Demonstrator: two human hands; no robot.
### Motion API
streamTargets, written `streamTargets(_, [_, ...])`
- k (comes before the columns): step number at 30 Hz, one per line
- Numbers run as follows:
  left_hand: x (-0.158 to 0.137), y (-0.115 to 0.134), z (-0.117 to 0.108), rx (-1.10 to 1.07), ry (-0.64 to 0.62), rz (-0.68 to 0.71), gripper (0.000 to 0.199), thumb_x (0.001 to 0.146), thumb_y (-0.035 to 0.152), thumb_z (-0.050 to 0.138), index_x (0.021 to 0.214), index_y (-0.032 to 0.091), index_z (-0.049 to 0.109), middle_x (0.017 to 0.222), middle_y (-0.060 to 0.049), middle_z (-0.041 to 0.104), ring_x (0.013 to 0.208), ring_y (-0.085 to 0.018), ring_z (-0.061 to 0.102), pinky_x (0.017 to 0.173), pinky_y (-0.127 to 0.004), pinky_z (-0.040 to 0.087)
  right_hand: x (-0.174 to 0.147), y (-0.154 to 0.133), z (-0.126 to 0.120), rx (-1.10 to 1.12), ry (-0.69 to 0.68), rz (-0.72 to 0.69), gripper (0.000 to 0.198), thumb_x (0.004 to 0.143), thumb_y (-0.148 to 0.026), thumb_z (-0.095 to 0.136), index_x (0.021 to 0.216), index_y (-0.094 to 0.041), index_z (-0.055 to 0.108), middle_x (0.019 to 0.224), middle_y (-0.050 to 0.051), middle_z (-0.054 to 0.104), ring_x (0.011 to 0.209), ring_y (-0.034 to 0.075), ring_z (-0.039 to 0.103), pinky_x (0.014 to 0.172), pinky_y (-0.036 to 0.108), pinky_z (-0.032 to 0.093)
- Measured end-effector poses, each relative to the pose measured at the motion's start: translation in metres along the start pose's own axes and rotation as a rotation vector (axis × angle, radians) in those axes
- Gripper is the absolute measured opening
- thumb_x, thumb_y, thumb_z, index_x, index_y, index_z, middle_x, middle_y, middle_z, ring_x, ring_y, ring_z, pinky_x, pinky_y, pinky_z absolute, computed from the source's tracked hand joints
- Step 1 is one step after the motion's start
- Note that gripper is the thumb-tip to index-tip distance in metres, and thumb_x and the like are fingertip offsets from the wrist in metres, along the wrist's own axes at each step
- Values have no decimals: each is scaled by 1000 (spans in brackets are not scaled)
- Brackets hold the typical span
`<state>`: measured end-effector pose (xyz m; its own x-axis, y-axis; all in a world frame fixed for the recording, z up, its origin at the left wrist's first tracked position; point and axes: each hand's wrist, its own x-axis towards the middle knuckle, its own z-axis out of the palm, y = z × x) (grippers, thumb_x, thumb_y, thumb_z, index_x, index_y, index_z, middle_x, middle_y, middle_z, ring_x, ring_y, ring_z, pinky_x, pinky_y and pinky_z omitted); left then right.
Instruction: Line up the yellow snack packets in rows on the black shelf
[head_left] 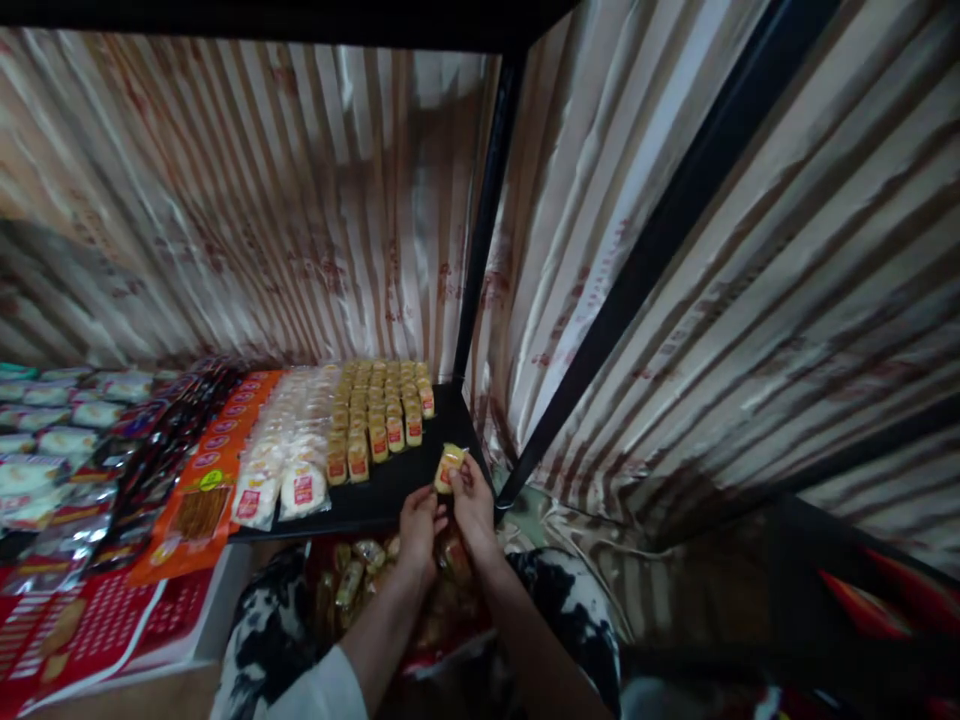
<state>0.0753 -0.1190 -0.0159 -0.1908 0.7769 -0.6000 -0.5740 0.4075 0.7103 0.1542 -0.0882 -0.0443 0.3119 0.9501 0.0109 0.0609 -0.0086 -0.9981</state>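
Between the thumb and fingers of my right hand is a small yellow wrapped cake with a red label, held up over the front edge of the black shelf. Close beside it, my left hand has its fingers curled; whether anything is in them I cannot make out. Rows of the same wrapped cakes stand on the shelf just left of my hands. Below my forearms, a red bag or box of loose wrapped cakes rests between my legs, partly hidden by my arms.
White round packaged cakes, an orange snack packet, dark packets and white packets line the shelf leftward. A red and white carton stands at lower left. A black post and striped curtain enclose the shelf.
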Motion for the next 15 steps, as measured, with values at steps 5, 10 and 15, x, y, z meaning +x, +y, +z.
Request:
streamTargets(5, [18,19,26,-23,-162,106,20,83,15,50,100,16,62,118,-10,61,101,-17,61,83,-29,51,55,-4,11,-237,31,-71,51,82,-34,43,130,-19,43,119,9,60,108,20,57,97,38,42])
streamTargets(10, [41,29,53,-135,-228,124,27,85,18,48,109,17,61,132,-8,52,125,-19,45,103,-33,38,96,1,29,-228,14,-156,50,82,-34,43,129,-16,47,125,10,57,113,20,54,100,35,40])
streamTargets(15, [63,31,68,-158,-219,76,37,87,20,47,123,16,53,138,-6,46,127,-16,42,107,-28,32,123,8,41,-196,-1,-186,49,79,-35,49,124,-16,53,123,10,58,111,21,55,98,36,41])
